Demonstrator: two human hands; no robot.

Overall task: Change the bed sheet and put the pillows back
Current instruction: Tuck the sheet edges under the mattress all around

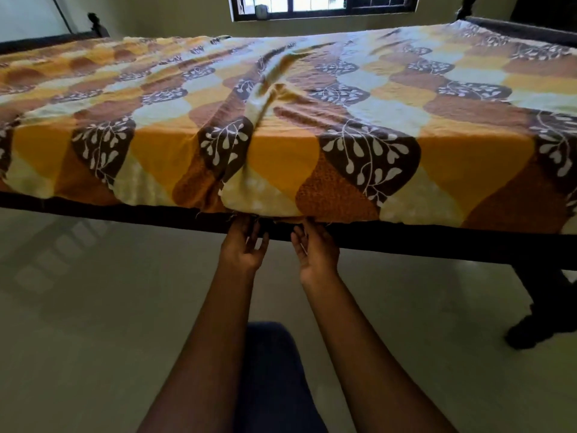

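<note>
Step in hand, prob.: tucking the near hem of the bed sheet [281, 157] under the mattress. Left hand [243, 248] & right hand [317, 251] sit side by side, just apart, at 6 o'clock of the sheet. Their fingers point up w/ tips touching the frayed hem where it meets the dark bed rail [125, 210]. Both sets of fingers look straight & released, not clenched, nothing grasped. To do it well: first smooth out the ridge [268, 89] running from the hands twd 12 o'clock, else it gets locked in. Then push the hem in w/ flat fingers and work outward twd 9 & 3 o'clock so tension stays even. Go easy on the loose threads at the hem, since hard tugs may fray it more. The sheet lies over the whole bed, from 9 to 3 o'clock, & drapes down the near side. It's printed in orange, brown & cream scallops, w/ white leaf sprigs on dark patches. It's mostly flat apart from that ridge. No pillows in view, so that part looks still to do.
</note>
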